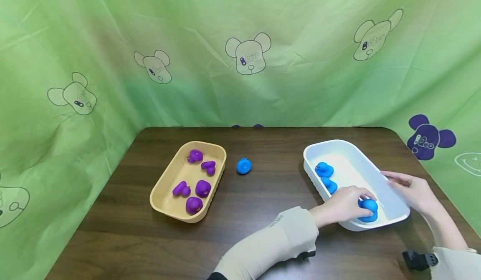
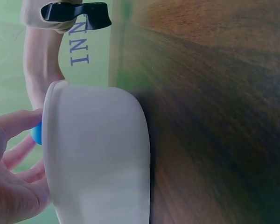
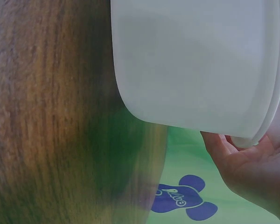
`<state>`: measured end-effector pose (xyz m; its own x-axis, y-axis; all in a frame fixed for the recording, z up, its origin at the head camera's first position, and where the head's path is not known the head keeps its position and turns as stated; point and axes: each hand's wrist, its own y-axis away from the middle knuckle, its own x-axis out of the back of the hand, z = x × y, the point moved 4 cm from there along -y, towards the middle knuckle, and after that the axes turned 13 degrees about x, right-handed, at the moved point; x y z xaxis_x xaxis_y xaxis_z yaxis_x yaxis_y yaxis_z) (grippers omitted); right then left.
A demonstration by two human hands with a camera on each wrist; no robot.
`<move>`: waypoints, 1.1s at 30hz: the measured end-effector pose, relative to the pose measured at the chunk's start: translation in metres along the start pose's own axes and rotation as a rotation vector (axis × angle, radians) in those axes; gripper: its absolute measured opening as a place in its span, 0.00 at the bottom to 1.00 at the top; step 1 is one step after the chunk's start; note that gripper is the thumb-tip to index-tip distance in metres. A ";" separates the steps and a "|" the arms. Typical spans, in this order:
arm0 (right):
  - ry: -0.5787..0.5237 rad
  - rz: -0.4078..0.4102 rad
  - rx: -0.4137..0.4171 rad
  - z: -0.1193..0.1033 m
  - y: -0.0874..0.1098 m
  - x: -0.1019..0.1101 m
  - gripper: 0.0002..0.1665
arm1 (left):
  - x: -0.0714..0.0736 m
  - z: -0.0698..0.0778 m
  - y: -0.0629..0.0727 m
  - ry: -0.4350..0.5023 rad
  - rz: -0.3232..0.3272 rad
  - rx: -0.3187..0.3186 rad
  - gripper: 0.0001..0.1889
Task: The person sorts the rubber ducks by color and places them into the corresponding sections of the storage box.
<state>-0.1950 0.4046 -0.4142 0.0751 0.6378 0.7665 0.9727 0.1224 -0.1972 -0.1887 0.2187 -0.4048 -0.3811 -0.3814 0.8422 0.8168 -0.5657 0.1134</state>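
My left hand (image 1: 347,203) reaches into the near end of a white tray (image 1: 347,148) and pinches a blue rubber duck (image 1: 370,210) between thumb and fingers. In the left wrist view only a sliver of the blue duck (image 2: 37,134) shows past the tray's rim. Two more blue ducks (image 1: 324,170) sit along the tray's left wall. At the right side, my right hand (image 1: 413,190) grips the tray's rim. The right wrist view shows those fingers (image 3: 217,145) at the outer wall, partly hidden by the tray.
A yellow tray (image 1: 161,203) with several purple ducks (image 1: 194,205) stands to the left on the dark wooden table (image 1: 259,200). Between the trays lies a round blue piece (image 1: 244,166), its flat side showing. A green curtain (image 1: 199,100) hangs behind the table.
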 end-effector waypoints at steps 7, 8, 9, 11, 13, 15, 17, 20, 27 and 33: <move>0.005 0.006 0.017 -0.003 0.000 -0.001 0.17 | -0.004 0.000 -0.004 0.004 -0.006 0.011 0.17; 0.004 0.008 0.020 -0.004 0.000 -0.001 0.17 | -0.004 0.000 -0.005 0.005 -0.004 0.010 0.16; 0.004 0.010 0.023 -0.003 0.000 -0.001 0.16 | -0.004 -0.001 -0.005 0.008 -0.002 0.008 0.16; 0.002 0.016 0.026 -0.003 0.000 0.000 0.16 | -0.003 -0.001 -0.004 0.011 0.006 -0.011 0.16; 0.000 0.018 0.030 -0.003 0.000 0.000 0.16 | -0.001 -0.002 -0.003 0.030 0.009 -0.029 0.16; -0.002 0.016 0.031 -0.003 0.000 0.000 0.16 | 0.002 -0.003 -0.001 0.053 0.008 -0.052 0.15; 0.000 0.013 0.023 -0.002 0.000 0.001 0.17 | 0.005 -0.004 0.001 0.069 0.012 -0.077 0.15; -0.006 0.008 0.013 -0.001 0.000 0.001 0.18 | 0.010 -0.008 0.005 0.086 0.030 -0.113 0.15; -0.009 0.002 -0.006 0.000 0.000 0.000 0.19 | 0.018 -0.019 0.011 0.099 0.083 -0.157 0.14; -0.021 0.002 -0.007 0.001 0.000 0.000 0.20 | 0.027 -0.030 0.017 0.160 0.073 -0.156 0.15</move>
<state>-0.1950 0.4051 -0.4152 0.0730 0.6540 0.7529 0.9740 0.1155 -0.1947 -0.1982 0.1769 -0.3959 -0.3972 -0.5297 0.7494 0.7726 -0.6337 -0.0384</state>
